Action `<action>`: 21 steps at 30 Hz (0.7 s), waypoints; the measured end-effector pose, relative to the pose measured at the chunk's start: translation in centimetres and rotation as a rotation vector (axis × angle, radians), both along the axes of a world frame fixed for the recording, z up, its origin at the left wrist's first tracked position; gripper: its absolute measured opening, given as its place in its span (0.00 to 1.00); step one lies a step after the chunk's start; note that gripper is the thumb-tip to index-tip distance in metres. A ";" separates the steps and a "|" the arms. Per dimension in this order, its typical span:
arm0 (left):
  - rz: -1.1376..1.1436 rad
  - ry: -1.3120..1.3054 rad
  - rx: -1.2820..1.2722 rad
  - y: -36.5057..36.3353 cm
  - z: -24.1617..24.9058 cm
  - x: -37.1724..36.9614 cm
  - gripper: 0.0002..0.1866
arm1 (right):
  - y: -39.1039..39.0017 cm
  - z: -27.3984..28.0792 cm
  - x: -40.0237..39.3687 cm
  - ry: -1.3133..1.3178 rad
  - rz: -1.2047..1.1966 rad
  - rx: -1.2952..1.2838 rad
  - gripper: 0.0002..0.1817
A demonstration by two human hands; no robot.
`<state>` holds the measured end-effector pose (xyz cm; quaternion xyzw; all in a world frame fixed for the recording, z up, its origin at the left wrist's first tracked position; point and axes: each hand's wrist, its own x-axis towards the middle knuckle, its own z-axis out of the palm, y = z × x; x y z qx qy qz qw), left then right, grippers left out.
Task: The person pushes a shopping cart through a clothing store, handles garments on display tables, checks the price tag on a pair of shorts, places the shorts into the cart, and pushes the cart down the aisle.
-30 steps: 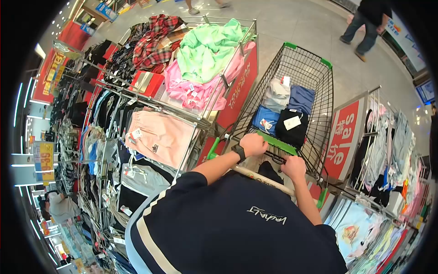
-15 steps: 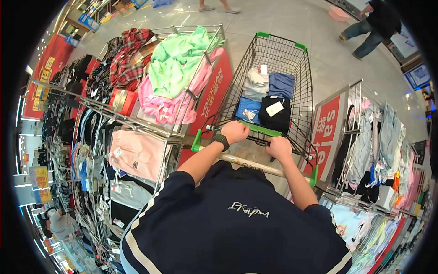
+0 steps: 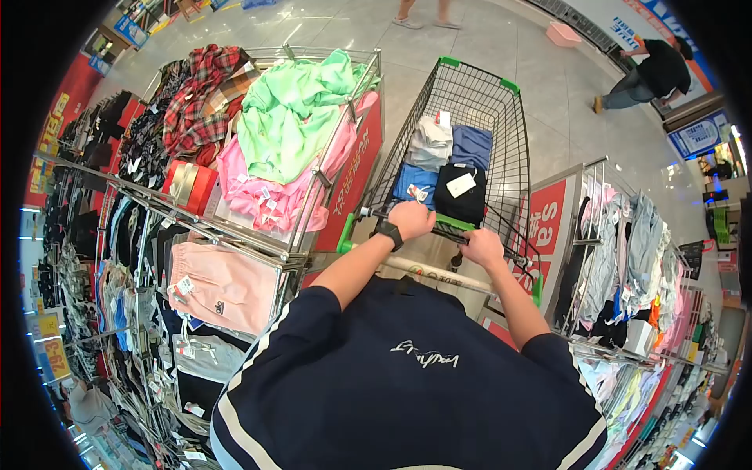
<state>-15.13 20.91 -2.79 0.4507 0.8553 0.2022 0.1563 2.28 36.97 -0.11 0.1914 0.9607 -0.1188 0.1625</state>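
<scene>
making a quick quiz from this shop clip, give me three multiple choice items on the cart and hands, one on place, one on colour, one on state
1. Where do the folded clothes lie?
A. in the cart basket
B. on the floor
C. on the person's shoulder

2. What colour is the trim on the cart's rim corners?
A. yellow
B. green
C. white

3. How are the left hand and the right hand placed?
A. both hanging free
B. one lifting a shirt
C. both closed on the cart's rear edge

Answers:
1 A, the grey, blue and black folded pieces sit inside the wire basket.
2 B, green plastic caps show at the far corners and on the bar between the hands.
3 C, the fingers of both hands curl over the cart's near edge, the left wrist wearing a dark watch.
</scene>
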 end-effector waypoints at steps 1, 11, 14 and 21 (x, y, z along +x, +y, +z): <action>-0.005 -0.033 -0.014 0.1 0.3 -0.7 0.24 | 0.0 -0.2 -0.5 0.015 -0.005 0.000 0.14; -0.031 -0.041 -0.046 0.9 0.3 -6.1 0.25 | 0.7 -1.0 -5.6 0.084 -0.027 0.009 0.14; -0.019 -0.020 -0.053 1.5 0.1 -7.8 0.25 | 1.5 -1.4 -7.3 0.054 -0.018 0.000 0.14; -0.020 -0.032 -0.071 3.3 0.1 -10.0 0.23 | 3.2 -0.8 -9.8 -0.012 -0.021 0.002 0.13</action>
